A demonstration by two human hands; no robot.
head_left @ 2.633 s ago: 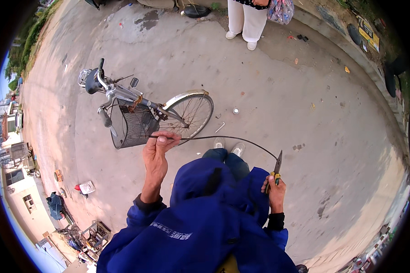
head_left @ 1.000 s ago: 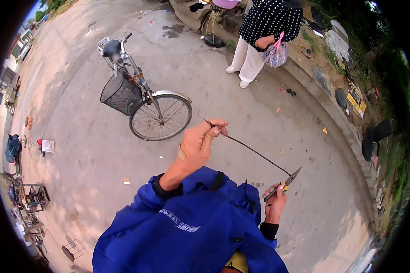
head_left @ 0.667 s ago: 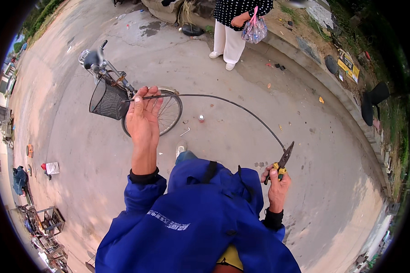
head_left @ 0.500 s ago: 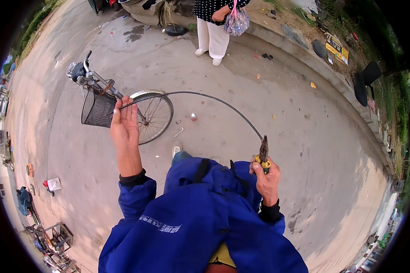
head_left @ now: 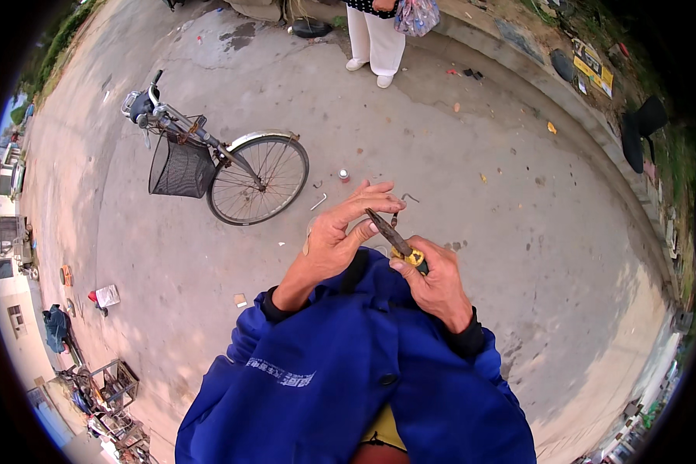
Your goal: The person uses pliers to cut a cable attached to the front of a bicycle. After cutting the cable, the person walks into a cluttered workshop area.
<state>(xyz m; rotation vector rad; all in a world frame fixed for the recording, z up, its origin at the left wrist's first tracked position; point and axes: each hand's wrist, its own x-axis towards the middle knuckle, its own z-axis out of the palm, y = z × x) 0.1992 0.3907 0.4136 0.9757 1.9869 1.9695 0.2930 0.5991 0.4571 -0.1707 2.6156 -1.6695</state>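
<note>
- Concrete paving (head_left: 472,178) lies all around, outdoors, with a curb along the far edge.
- Nearest, both blue sleeves (head_left: 348,371) rise from the lower edge and the 2 hands meet just above them.
- Right hand (head_left: 435,280) is wrapped tight around the yellow grip of the pliers (head_left: 394,241), whose rusty nose slants up and left from the fist.
- Left hand (head_left: 340,232) sits just left of that fist, fingers half curled, thumb and fingertips pinched at the pliers' nose; whatever they nip is too thin to make out.
- Just beyond the fingertips, a small can (head_left: 343,175) and a few bits of bent metal lie on the ground.
- Farther left of the grip stands a bicycle (head_left: 216,158) with a black wire basket (head_left: 179,168).
- Farthest, straight beyond the hands, a person (head_left: 375,42) in white trousers stands with a bag (head_left: 416,15).
</note>
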